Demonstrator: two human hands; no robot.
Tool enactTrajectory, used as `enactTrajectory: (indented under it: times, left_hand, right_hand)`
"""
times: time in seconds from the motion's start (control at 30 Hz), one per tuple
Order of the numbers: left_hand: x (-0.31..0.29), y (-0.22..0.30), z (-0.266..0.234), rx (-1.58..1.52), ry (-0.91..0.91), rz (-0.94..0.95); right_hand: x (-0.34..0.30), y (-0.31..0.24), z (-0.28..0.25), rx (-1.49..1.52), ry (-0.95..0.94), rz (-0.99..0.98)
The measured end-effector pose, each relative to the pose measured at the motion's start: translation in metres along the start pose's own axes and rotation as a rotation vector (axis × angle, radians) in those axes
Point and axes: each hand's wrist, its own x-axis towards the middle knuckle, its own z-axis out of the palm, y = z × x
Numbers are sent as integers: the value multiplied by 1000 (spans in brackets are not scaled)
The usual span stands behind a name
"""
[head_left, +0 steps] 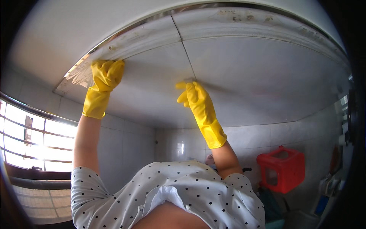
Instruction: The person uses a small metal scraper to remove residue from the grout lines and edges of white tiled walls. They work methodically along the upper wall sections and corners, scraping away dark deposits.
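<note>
Yellow rubber gloves cover both my hands, which are raised to a large pale grey tiled surface (244, 76). My left hand (107, 74) is curled closed against it, just below the patterned border (148, 40); whatever its fingers may hold is hidden. To the right and lower, my right hand (192, 94) bends its fingers close to the dark joint (185, 51) between two tiles. A small greyish piece (190, 79) shows at its fingertips, too indistinct to name. The thumb and fingers look pinched around it.
Brownish stains (249, 18) mark the border, which a shiny metal trim (126, 27) edges. A bright barred window (38, 137) lies at the lower left. Toward the lower right is a red plastic stool-like thing (284, 171), with several cluttered items (324, 191) beside it.
</note>
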Motion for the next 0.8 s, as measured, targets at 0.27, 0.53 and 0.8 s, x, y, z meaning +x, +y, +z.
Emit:
enactTrajectory:
  times: [0.27, 0.53, 0.8]
  left_hand:
    - [-4, 1, 2, 10, 42, 7]
    - [-4, -1, -3, 28, 12, -5]
    - [-2, -3, -3, -8, 34, 64]
  right_hand:
    - [-1, -4, -2, -69, -8, -28]
    - [-2, 0, -3, -60, -3, -59]
    - [-1, -1, -7, -27, -9, -72]
